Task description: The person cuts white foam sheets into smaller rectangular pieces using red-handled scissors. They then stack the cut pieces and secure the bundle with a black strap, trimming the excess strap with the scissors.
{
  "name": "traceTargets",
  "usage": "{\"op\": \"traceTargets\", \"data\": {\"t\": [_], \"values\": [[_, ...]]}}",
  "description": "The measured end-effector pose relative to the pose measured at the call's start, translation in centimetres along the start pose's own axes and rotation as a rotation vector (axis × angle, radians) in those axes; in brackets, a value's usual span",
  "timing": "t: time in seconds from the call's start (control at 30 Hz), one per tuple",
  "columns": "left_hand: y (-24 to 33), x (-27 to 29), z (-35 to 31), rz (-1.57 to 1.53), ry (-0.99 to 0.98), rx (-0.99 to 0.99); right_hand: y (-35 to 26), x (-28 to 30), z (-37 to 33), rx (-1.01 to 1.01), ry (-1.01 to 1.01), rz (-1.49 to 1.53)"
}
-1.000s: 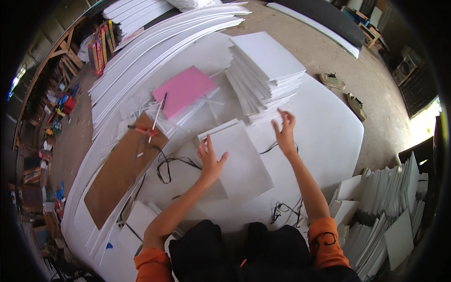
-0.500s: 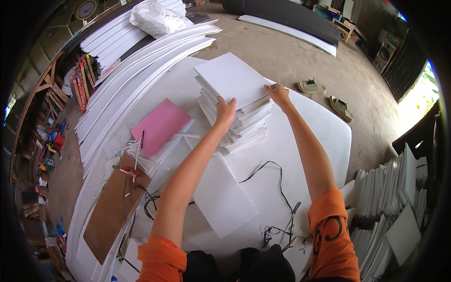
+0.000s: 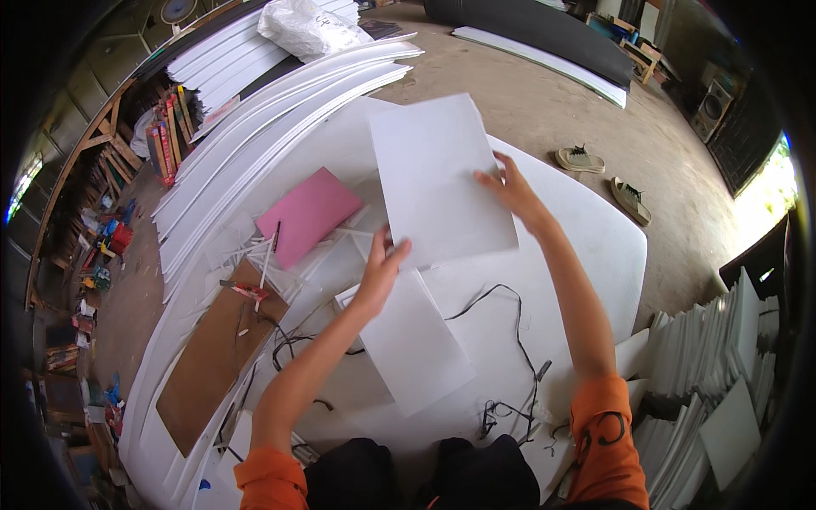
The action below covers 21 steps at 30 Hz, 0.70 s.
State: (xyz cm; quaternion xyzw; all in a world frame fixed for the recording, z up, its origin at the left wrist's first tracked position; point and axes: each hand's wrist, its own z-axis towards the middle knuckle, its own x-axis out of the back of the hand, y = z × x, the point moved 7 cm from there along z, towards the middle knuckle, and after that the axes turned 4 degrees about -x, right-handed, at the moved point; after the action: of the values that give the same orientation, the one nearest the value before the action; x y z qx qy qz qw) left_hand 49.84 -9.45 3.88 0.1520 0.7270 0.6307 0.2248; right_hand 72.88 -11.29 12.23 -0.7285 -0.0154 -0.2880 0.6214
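Observation:
A white rectangular board (image 3: 438,187) is up in front of me over the table, its face toward me; whether more boards lie under it I cannot tell. My left hand (image 3: 382,272) is at its lower left corner, thumb and fingers around the edge. My right hand (image 3: 510,191) grips the right edge, thumb on the face and a finger at the side. The uneven pile seen earlier is hidden behind the board. Just below it, another white board (image 3: 416,348) lies flat on the white table (image 3: 586,255).
Left of my hands lie a pink board (image 3: 310,212), a brown board (image 3: 212,365), a red-handled tool (image 3: 246,291) and thin white offcuts. A black cord (image 3: 518,323) winds across the table. Long white sheets (image 3: 255,153) line the left; stacked white boards (image 3: 697,348) stand at the right.
The white board has come up off the pile toward me and turned, now covering the pile. My left hand moved down and left with its corner; the right moved slightly down.

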Motion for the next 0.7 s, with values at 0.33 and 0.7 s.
{"op": "traceTargets", "data": {"t": [0.33,0.7], "values": [[-11.0,5.8,-14.5,0.168,0.13,0.022,11.7,-14.2,-14.0,0.013,-0.278,0.153],[-15.4,7.0,-15.8,0.724,0.313,0.016,17.6,-17.4,-13.2,0.052,-0.101,-0.291]]}}
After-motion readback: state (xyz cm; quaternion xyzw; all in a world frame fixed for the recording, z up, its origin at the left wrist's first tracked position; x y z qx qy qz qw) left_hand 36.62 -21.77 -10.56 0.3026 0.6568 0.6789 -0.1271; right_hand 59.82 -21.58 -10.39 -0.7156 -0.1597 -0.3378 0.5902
